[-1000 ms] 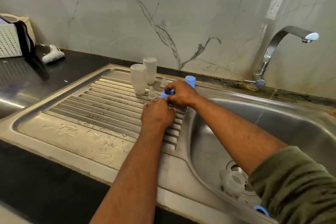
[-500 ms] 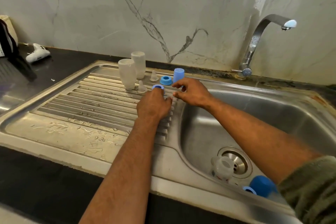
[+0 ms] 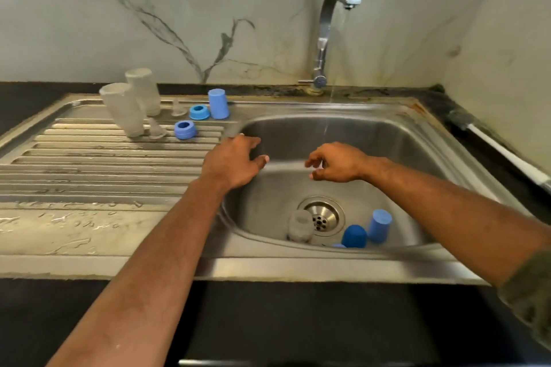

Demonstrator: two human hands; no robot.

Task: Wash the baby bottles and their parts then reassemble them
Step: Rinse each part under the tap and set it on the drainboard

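Water runs in a thin stream from the curved chrome tap (image 3: 325,39) at 12 o'clock into the stainless steel sink basin (image 3: 387,140), against a grey-veined marble wall (image 3: 179,9). On the ribbed steel draining board (image 3: 104,164) at 10 o'clock stand two upturned frosted clear plastic bottles (image 3: 131,104), touching one another, with two small clear teats (image 3: 156,129) just beside them. Right of these sit two blue screw rings (image 3: 185,129) and a light blue upturned cap (image 3: 218,104).

Down in the basin at 5 o'clock, beside the round drain strainer (image 3: 322,216), lie a frosted clear bottle (image 3: 299,225), a dark blue domed cap (image 3: 354,236) and a light blue cap (image 3: 379,225), bunched close together; a blue sliver below them is too hidden to name.

Both hands hover over the basin, well above those pieces and touching none. The left hand (image 3: 231,162) is at the basin's left rim, fingers spread and relaxed. The right hand (image 3: 338,162) hangs near the water stream, fingers loosely curled, apart, holding nothing.
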